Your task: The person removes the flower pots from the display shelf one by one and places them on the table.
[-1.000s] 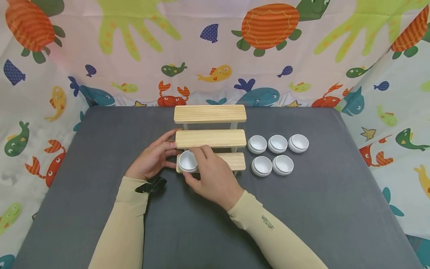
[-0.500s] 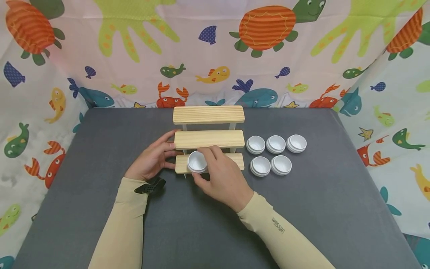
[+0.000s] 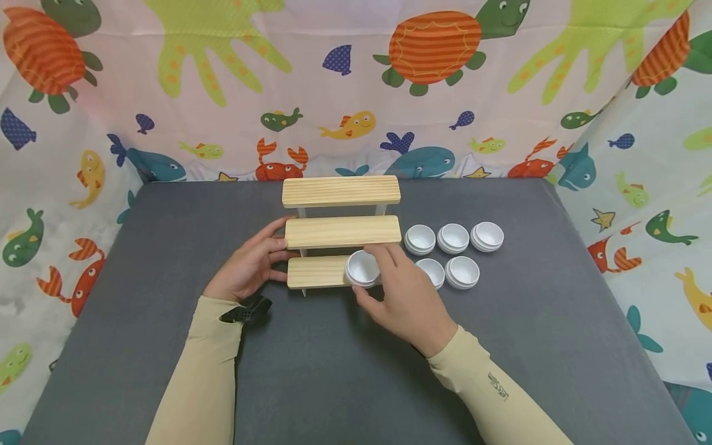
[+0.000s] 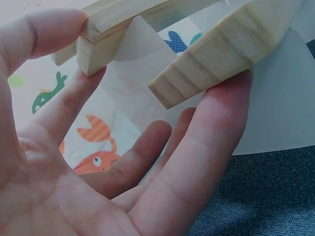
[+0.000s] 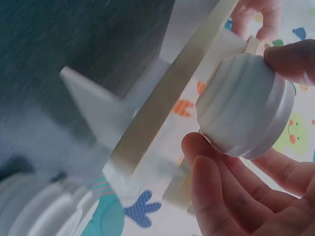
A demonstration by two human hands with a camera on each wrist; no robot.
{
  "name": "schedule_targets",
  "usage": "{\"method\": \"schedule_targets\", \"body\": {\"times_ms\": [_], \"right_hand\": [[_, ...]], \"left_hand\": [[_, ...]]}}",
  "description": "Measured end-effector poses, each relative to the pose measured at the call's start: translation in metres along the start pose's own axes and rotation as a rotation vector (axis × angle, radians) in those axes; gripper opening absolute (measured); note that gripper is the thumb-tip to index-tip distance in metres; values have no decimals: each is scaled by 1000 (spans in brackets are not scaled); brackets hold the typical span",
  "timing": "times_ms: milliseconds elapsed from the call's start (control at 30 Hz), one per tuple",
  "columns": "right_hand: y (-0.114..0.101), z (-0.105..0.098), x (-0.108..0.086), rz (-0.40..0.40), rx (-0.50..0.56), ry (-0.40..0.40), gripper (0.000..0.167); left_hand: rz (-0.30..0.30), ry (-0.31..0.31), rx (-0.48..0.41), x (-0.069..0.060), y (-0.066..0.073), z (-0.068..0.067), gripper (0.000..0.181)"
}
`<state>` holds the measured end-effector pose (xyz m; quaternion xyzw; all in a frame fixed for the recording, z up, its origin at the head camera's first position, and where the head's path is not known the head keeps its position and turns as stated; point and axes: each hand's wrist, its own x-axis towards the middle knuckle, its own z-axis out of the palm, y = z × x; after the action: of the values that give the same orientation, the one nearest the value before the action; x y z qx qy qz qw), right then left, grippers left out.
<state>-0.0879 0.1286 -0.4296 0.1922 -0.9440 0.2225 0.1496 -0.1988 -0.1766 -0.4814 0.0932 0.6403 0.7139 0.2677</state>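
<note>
A three-tier display stand with pale wooden boards [image 3: 342, 191] on whitish supports stands at the table's middle. At its left end, my left hand [image 3: 250, 262] grips the middle board [image 3: 342, 232] between fingertips. The thumb [image 4: 221, 108] presses the end of the lowest board [image 3: 317, 272]. My right hand [image 3: 408, 293] holds a small stack of white bowls [image 3: 363, 268], openings up, at the right part of the lowest board. Its thumb and fingers pinch the stack's sides in the right wrist view [image 5: 241, 105]. Whether the stack touches the board, I cannot tell.
To the right of the stand, several white bowl stacks [image 3: 453, 238] sit in two rows on the dark grey table [image 3: 311, 371]; my right hand partly covers one front stack [image 3: 431, 272]. A printed sea-animal cloth [image 3: 233, 117] hangs behind and at both sides.
My right hand has moved right along the lowest board with the bowl stack, from its left end to its right part. The left hand keeps its grip on the stand.
</note>
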Motion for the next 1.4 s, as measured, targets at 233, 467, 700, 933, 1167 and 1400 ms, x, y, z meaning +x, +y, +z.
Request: {"method": "schedule_targets", "body": {"times_ms": [233,467,700,933,1167,1400], "right_hand": [[18,-14,-11,18,-29,49,61],[38,-24,-22,74,-56,75,63],[57,-36,-31,138,-98,102,62],[76,-48,-41,200,-116,119,62],[92,-59,-54,266,-108,147,61],[104,-67,-65,295,-99,194,59]], "left_hand": [[2,-5,6,1,1,-1,65],[11,-1,16,-1,0,-1,64],[12,4,14,-2,0,-1,66],[10,-8,5,-2,0,-1,65],[11,-13,10,-2,0,0,65],[12,-11,8,-2,0,0,65]]}}
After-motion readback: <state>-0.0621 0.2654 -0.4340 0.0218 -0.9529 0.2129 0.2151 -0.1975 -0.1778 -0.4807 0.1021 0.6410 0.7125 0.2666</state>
